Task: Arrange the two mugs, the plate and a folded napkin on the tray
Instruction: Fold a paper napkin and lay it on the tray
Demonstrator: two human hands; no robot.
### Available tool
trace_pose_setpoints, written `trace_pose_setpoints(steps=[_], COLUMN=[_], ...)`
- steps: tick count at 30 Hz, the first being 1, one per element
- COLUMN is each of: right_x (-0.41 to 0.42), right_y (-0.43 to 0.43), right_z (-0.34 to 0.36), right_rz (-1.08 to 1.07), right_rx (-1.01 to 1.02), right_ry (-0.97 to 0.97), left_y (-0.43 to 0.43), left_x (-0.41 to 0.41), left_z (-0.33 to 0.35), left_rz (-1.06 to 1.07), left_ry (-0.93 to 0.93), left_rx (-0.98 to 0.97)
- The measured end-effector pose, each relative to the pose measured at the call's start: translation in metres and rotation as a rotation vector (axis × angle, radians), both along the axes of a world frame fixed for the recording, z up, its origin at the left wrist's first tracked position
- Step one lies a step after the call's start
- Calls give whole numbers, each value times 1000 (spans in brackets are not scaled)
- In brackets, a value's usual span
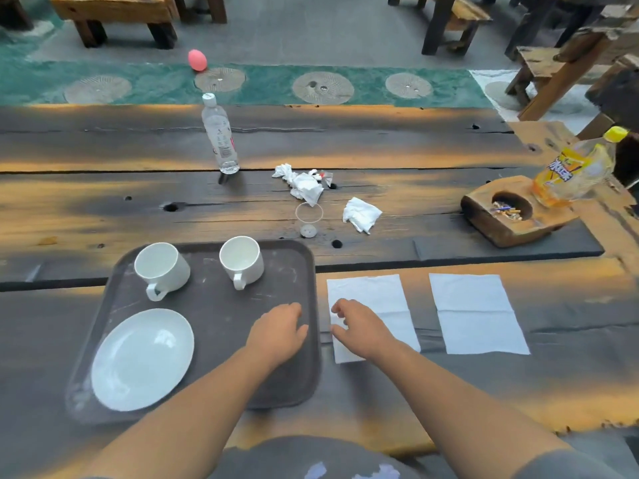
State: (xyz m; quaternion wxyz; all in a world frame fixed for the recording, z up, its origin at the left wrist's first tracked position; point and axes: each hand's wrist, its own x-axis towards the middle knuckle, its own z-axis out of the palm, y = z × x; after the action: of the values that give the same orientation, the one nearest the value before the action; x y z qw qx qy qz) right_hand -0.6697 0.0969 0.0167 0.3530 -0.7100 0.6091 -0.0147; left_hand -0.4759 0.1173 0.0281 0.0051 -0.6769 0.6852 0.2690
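Reaching for the napkin: last item outstanding.

Both mugs [162, 266] [242, 259] stand at the far side of the tray [221, 316], the plate [142, 359] at its near left. The near napkin [380, 295] lies unfolded just right of the tray. Right hand [359, 328] rests on it, fingers loosely curled, pinch not confirmed; left hand [278, 331] lies released on the tray's right part. Next, in my judgement: fold it, then place it on the tray.

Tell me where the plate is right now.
In the head view, the plate lies in the tray's near-left corner, below the two mugs, left of the left hand.
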Motion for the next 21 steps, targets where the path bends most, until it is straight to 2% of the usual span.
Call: trace_pose_setpoints(steps=[10, 16, 21], right_x=[-106, -126, -128], right_y=[-20, -38, -47], right_z=[-12, -22, -30], right_rz=[-10, 63, 206], right_rx=[38, 1, -79], right_ry=[39, 111, 187], left_y=[-21, -35, -40], left_x=[-77, -87, -87], left_z=[-5, -17, -31], left_rz=[-8, -50, -108], left_ry=[33, 49, 79], left_rx=[41, 44, 8])
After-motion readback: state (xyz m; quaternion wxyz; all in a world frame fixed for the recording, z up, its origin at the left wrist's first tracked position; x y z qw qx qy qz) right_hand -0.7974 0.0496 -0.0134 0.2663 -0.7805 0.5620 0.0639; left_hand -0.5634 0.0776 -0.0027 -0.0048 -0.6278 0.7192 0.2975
